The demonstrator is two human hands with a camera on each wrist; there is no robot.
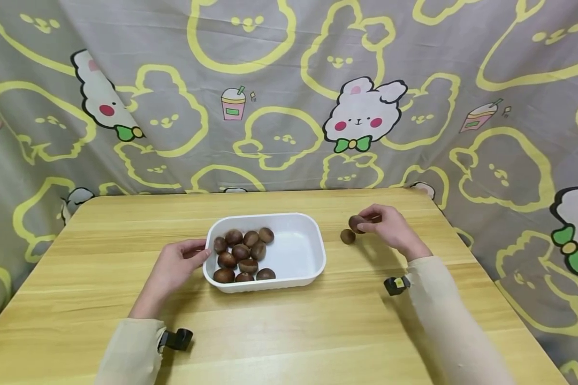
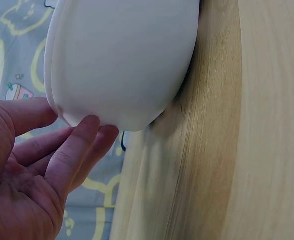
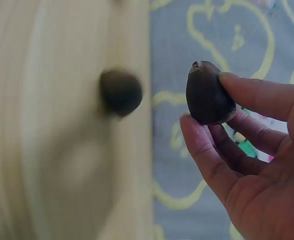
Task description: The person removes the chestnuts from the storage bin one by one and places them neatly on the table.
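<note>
A white plastic tray (image 1: 296, 251) stands on the table, with several brown chestnuts (image 1: 241, 252) gathered in its left half. At its left end my left hand (image 1: 175, 267) pinches the wall, the thumb at the rim and the fingertips (image 2: 89, 122) against the outer side. To the right of the tray, my right hand (image 1: 389, 227) holds one chestnut (image 3: 207, 93) between thumb and fingers, raised off the table. Another chestnut (image 1: 348, 236) lies on the wood just below and left of it; the right wrist view shows it blurred.
The wooden table (image 1: 289, 331) ends at the back against a grey patterned curtain (image 1: 279, 96), which also hangs along both sides. A black wrist camera (image 1: 177, 339) sits on the left sleeve and another black device (image 1: 396, 285) on the right one.
</note>
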